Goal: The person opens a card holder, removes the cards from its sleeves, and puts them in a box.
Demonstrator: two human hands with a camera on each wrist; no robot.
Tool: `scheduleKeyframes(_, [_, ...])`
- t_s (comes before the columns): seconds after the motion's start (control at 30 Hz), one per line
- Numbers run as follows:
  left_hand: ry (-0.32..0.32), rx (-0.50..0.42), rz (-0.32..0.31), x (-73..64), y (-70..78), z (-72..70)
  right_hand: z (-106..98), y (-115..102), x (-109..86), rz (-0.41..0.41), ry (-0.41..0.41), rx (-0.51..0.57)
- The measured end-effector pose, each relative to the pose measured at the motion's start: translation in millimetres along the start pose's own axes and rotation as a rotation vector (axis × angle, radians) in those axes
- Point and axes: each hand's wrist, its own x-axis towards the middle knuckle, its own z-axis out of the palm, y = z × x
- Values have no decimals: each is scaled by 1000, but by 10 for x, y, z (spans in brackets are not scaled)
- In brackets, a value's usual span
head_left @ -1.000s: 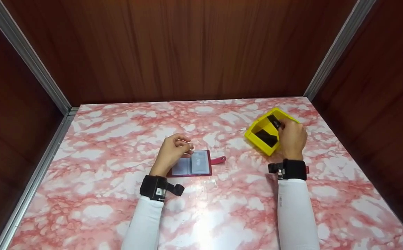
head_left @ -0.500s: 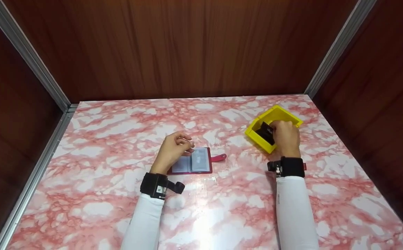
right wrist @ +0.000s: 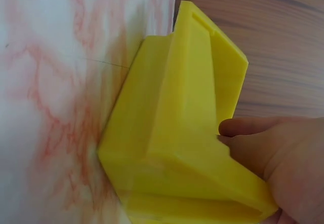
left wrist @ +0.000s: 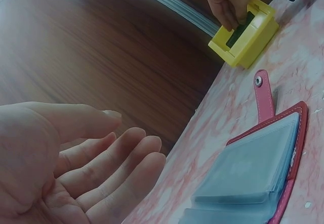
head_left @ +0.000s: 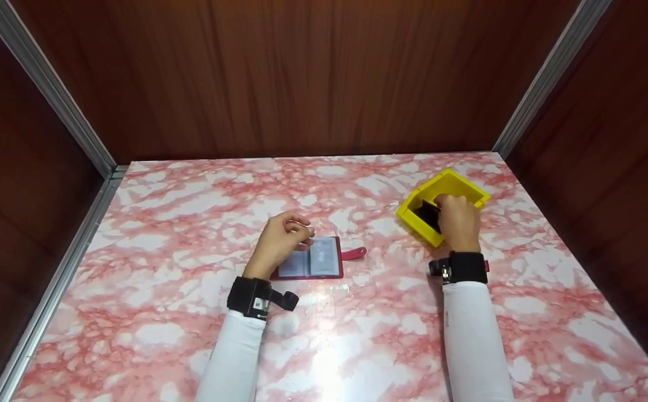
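My right hand (head_left: 459, 222) reaches into a yellow plastic bin (head_left: 422, 230) and pinches a black card (head_left: 428, 212), held low in the bin over other dark cards. In the left wrist view the card (left wrist: 240, 31) shows under the fingers; in the right wrist view the bin wall (right wrist: 172, 107) hides it. My left hand (head_left: 279, 240) hovers with fingers loosely bent and nothing in them, over the left part of an opened card holder (head_left: 324, 258). This holder has clear sleeves, a red-pink cover and a snap strap (left wrist: 264, 97).
The table (head_left: 162, 240) has a pink and white marbled top. Brown wood-grain panels (head_left: 301, 78) close in the back and both sides, with metal rails (head_left: 547, 72) at the corners. Black camera straps (head_left: 248, 297) circle both wrists.
My right hand has lowered the black card from the bin's back part down toward the dark cards inside, moving slightly left. The left hand and the card holder have stayed in place.
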Motion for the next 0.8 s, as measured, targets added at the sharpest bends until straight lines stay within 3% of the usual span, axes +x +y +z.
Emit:
scheduleKeyframes(0.23, [11,11,6,17,-13,12,-23,14,0,20,17,27])
scheduleKeyframes(0.5, [12,21,9,-5,-3,-5,-186,-43,23,11,12,153])
scheduleKeyframes(0.63, [14,20,-3,-6,4,-18,-311,-197,45,-25,-44,211])
scheduleKeyframes(0.8, [30,73,6,4,-6,-52,-373,-541,36,-81,-178,330])
